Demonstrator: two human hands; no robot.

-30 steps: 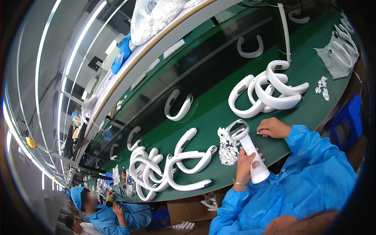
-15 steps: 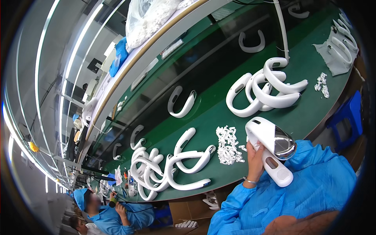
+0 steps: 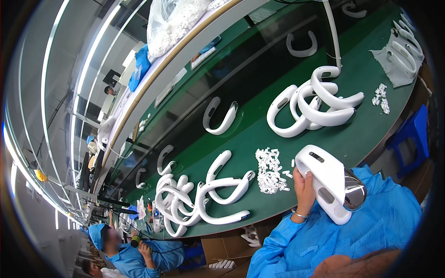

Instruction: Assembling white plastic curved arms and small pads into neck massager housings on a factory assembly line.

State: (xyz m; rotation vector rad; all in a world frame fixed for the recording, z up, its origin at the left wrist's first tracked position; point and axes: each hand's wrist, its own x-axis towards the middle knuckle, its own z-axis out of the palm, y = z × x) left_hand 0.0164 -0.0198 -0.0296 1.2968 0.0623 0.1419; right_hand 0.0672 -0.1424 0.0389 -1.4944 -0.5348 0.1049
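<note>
My left hand (image 3: 304, 192), a bracelet at its wrist, grips the near left edge of a white curved neckband housing (image 3: 322, 173). Its fingers are pressed against the side of the shell. The housing has a slot at its upper end, an oval opening and a dotted round patch lower down, and a shiny chrome-like part (image 3: 356, 191) on its right. My right hand does not show; the right sleeve (image 3: 371, 173) runs in behind the housing. Left of the housing, small white plastic pieces (image 3: 269, 171) lie in a pile on the green table (image 3: 241, 139).
More white neckbands are heaped at the left (image 3: 176, 199) and beyond the housing (image 3: 320, 102). Others ride a dark green strip (image 3: 259, 83). A white pole (image 3: 333, 32), a blue stool (image 3: 410, 139) and a shelf edge (image 3: 176, 46) stand around. A co-worker (image 3: 125, 250) sits at the left.
The held housing has turned and shifted slightly right, showing more of its broad white face. Neckbands on the dark green strip have slid a little up and to the right.
</note>
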